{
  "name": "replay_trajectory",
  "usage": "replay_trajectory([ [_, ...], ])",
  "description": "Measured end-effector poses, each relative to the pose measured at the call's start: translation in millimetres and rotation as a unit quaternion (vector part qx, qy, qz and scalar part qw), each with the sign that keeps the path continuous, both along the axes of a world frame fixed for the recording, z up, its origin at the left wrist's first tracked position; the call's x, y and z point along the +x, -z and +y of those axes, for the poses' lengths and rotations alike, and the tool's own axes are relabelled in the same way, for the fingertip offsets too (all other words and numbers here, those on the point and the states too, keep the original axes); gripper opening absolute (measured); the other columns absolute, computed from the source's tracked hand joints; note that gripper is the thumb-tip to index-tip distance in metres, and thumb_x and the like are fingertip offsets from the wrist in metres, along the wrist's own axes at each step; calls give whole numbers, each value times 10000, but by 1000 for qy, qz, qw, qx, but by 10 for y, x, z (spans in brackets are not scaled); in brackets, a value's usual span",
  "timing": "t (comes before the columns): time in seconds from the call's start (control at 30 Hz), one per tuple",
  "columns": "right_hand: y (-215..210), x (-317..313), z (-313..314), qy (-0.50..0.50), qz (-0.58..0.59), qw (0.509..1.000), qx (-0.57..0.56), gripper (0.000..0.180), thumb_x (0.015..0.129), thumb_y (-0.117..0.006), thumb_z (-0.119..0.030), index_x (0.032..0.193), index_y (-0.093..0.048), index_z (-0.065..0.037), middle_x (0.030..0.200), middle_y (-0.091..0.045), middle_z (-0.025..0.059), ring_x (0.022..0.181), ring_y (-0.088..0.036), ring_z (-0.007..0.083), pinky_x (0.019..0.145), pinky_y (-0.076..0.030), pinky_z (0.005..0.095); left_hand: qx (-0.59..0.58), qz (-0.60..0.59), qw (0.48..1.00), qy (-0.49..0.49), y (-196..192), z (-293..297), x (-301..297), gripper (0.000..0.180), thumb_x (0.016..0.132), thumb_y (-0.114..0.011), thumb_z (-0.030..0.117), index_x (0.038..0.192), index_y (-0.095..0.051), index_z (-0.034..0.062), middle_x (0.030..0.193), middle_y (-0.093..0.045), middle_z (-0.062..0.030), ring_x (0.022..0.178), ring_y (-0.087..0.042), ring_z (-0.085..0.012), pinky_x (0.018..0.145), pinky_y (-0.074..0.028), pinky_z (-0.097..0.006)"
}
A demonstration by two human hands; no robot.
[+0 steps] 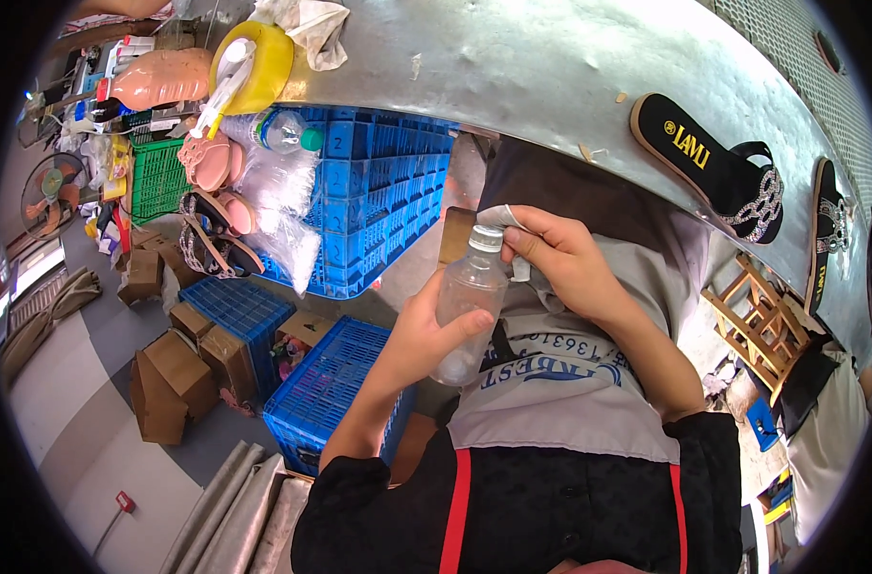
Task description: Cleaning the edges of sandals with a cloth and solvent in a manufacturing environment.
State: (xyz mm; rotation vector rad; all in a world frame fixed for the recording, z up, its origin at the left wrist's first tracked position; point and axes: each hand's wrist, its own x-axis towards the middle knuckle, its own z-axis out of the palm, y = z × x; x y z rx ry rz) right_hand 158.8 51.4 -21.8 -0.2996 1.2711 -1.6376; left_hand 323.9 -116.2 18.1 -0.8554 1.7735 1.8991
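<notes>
A clear plastic bottle (471, 287) stands tilted in front of my apron, its neck up. My left hand (431, 330) wraps round its body, thumb across the front. At the whitish top of the bottle, my right hand (556, 253) curls its index finger and thumb in a closed grip. White wrapping covers the right index fingertip, and another white piece shows below the thumb. Whether the top is a separate cap, I cannot tell. Something small and pale lies at the bottom of the bottle.
A metal table (513, 72) curves across the far side, bearing a black sandal (690, 158), a second sandal (824, 234) and a yellow tape roll (275, 62). Left of me stand a blue crate (374, 206) with a plastic bag (278, 206), and cardboard boxes (168, 383). A wooden stool (761, 325) is at right.
</notes>
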Motion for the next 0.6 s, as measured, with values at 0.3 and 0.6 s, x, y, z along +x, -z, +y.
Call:
replay_trajectory([
  [0.3, 115, -178, -240, -47, -21, 999, -8, 308, 1087, -556, -121, 1341, -678, 2, 905, -628, -8, 920, -569, 84, 875, -472, 267, 131, -41, 988, -74, -81, -154, -135, 701, 950, -787, 453, 1402, -511, -5, 1143, -718, -151, 906, -759, -247, 777, -602, -350],
  [0.6, 89, -250, -324, -41, 85, 994, -50, 298, 1065, -566, -49, 1334, -683, 3, 1080, -703, 58, 970, -618, 121, 913, -509, 288, 137, -27, 986, -92, -74, -240, -113, 620, 954, -810, 350, 1403, -550, 11, 1187, -685, -82, 1012, -699, -187, 879, -580, -357],
])
